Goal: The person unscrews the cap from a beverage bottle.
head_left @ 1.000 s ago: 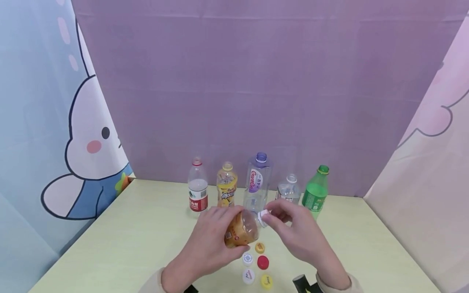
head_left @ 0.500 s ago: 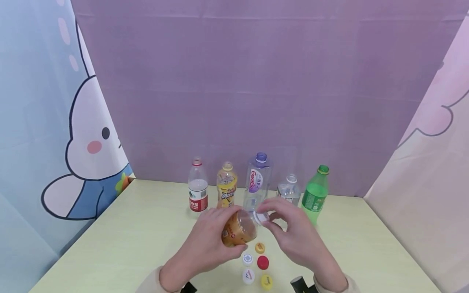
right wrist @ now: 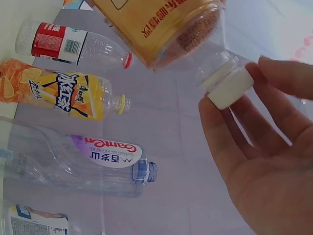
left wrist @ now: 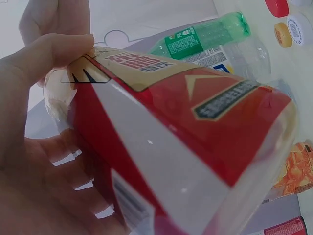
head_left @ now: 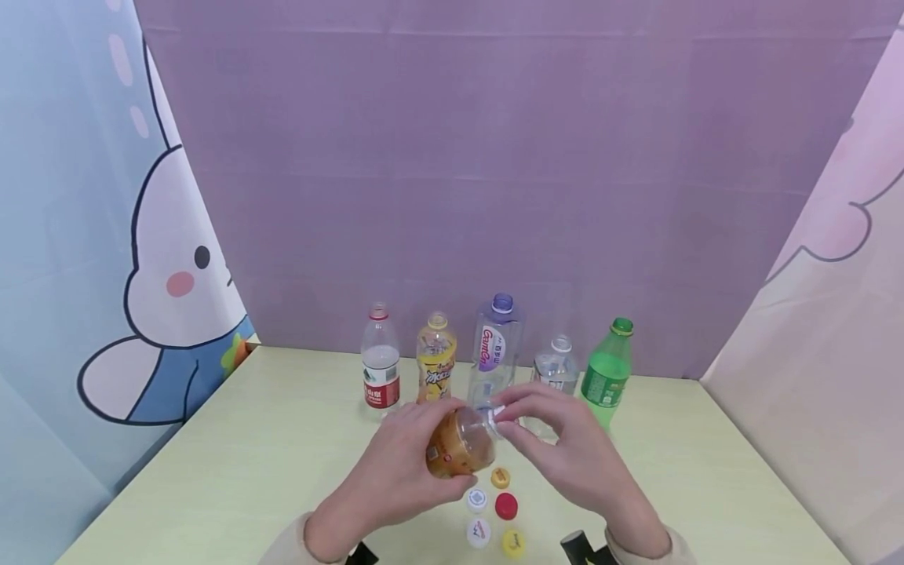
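My left hand [head_left: 399, 467] grips a clear plastic bottle [head_left: 452, 447] around its body and holds it tilted, with its neck toward the right. Its label shows orange-gold in the head view, while in the left wrist view the bottle [left wrist: 195, 127] turns a red, white and gold side. Thumb and fingers of my right hand [head_left: 565, 439] pinch a white bottle cap [right wrist: 232, 90] at the bottle's mouth. In the right wrist view the cap sits right at the neck [right wrist: 217, 68], roughly in line with it.
Behind the hands stand a red-labelled bottle [head_left: 381, 377], a yellow-labelled bottle [head_left: 437, 357], a tall bluish bottle [head_left: 494, 353], a short clear bottle [head_left: 556, 367] and a capped green bottle [head_left: 607, 373]. Several loose caps, including a red cap [head_left: 506, 506] and a yellow cap [head_left: 513, 543], lie in front.
My right fingers have shifted left and changed their hold around the white cap. The bottle in my left hand has moved slightly left.
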